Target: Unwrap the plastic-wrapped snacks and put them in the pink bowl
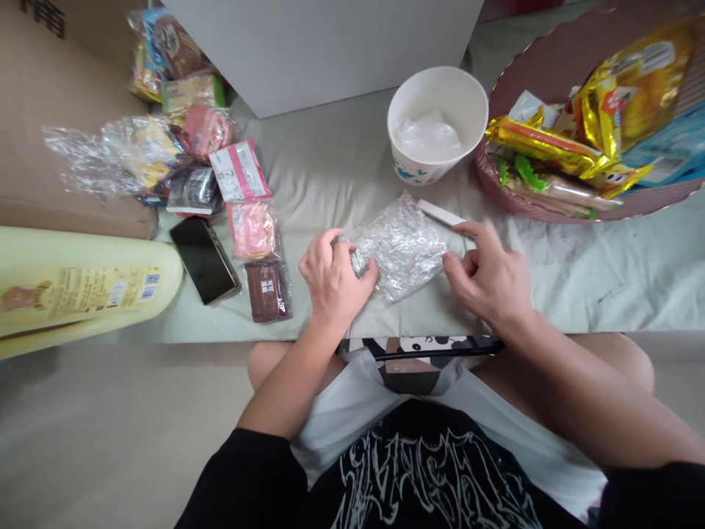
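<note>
A crumpled sheet of clear plastic wrap (399, 250) lies on the cloth between my hands. My left hand (335, 275) rests at its left edge, fingers bent and thumb held apart, nothing visibly gripped. On the other side, my right hand (490, 275) has its thumb by the wrap's right corner. Its index finger reaches to the end of a slim white strip (440, 213), whose kind I cannot make out; the remaining fingers are curled. Just behind the wrap stands a white paper tub (405, 158) with a blue print and some whitish clear plastic inside.
At right is a pink ribbed basket (493, 180) of packaged snacks. Leftward lie a phone (205, 261), a brown packet (267, 290), pink packets (253, 229) and a heap of wrapped snacks (192, 95). A yellow bottle (82, 283), cardboard box (66, 125) and white box (330, 51) border the space.
</note>
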Available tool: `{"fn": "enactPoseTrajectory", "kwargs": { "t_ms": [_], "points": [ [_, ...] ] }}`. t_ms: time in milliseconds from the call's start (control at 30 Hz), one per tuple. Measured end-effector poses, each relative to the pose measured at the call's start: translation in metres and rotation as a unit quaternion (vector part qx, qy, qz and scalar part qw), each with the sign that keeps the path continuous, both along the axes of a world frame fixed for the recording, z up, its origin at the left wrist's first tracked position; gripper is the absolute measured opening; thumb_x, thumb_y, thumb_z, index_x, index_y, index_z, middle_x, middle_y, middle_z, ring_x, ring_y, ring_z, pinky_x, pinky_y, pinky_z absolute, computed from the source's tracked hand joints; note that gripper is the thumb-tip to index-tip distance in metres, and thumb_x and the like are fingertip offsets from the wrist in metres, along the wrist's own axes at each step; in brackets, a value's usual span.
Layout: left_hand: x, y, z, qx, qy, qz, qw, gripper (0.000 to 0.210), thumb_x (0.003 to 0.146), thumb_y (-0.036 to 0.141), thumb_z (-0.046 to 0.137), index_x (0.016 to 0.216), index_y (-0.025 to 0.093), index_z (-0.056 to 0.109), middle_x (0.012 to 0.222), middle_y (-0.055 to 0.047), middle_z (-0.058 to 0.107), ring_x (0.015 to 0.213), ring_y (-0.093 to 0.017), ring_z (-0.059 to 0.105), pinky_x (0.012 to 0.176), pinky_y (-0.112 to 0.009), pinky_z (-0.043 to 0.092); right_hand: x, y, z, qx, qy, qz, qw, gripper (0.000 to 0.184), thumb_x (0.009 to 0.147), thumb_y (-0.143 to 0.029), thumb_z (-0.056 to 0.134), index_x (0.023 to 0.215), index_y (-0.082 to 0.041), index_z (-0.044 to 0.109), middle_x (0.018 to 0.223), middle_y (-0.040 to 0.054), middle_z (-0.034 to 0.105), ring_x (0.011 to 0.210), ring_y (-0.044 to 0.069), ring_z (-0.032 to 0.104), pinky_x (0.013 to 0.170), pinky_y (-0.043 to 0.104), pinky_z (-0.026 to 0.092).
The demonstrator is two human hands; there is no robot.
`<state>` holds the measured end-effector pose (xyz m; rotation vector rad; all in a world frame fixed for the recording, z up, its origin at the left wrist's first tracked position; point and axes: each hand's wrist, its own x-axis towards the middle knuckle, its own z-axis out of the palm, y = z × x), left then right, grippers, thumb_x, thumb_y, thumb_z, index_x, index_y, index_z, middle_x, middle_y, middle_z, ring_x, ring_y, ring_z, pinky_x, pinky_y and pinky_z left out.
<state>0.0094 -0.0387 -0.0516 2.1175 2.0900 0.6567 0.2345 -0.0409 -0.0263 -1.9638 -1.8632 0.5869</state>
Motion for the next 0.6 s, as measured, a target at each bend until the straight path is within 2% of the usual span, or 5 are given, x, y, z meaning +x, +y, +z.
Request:
{"fn": "enactPoseTrajectory", "kwargs": {
  "t_ms": [133,267,433,500,600],
  "points": [
    [0.0002,0.0000,-0.0006,-0.007,-0.001,0.003,1.000,0.023,0.079,0.030,0.076,0.095,0.019,0.062,0.129,-0.018,0.065,0.127,-0.038,0.060,0.104,-0.055,0.045,0.0002,0.0011,-0.0016,-0.028,0.043,0.008,0.999,0.055,0.088,-0.046,0.053,0.135,-0.017,0.054,0.078,0.0048,0.074,0.059,0.020,0.062,0.060,0.034,0.043],
    [0.0014,0.0004,0.0001,-0.025,-0.005,0.004,1.000,0.026,0.080,0.029,0.075,0.099,0.020,0.060,0.129,-0.018,0.065,0.127,-0.037,0.061,0.104,-0.054,0.046,-0.0046,0.0025,-0.0063,-0.006,-0.005,-0.009,1.000,0.056,0.086,-0.048,0.058,0.133,-0.017,0.056,0.098,0.0109,0.074,0.073,0.023,0.065,0.061,0.035,0.044],
    [0.0008,0.0009,-0.0007,-0.023,-0.002,-0.035,0.999,0.057,0.082,0.023,0.069,0.135,0.017,0.049,0.148,-0.021,0.058,0.142,-0.036,0.054,0.112,-0.052,0.044,-0.0077,0.0008,-0.0079,-0.019,-0.064,0.014,0.998,0.032,0.085,-0.050,0.063,0.099,-0.021,0.066,0.105,0.0118,0.068,0.080,0.024,0.062,0.057,0.033,0.037],
    [-0.0004,0.0011,-0.0020,-0.025,-0.003,-0.057,0.998,0.065,0.082,0.020,0.068,0.143,0.018,0.043,0.153,-0.020,0.055,0.147,-0.035,0.050,0.116,-0.051,0.041,-0.0059,0.0003,-0.0073,-0.002,-0.019,0.034,0.999,0.024,0.084,-0.045,0.066,0.086,-0.022,0.060,0.103,0.0112,0.065,0.080,0.023,0.060,0.058,0.033,0.039],
    [-0.0023,0.0017,-0.0042,-0.024,-0.018,-0.065,0.997,0.067,0.082,0.020,0.067,0.144,0.019,0.042,0.151,-0.018,0.058,0.147,-0.034,0.050,0.119,-0.051,0.040,-0.0021,0.0026,-0.0066,0.025,0.109,0.063,0.992,0.019,0.081,-0.031,0.064,0.076,-0.024,0.048,0.096,0.0085,0.065,0.082,0.021,0.061,0.063,0.034,0.045]
  ]
}}
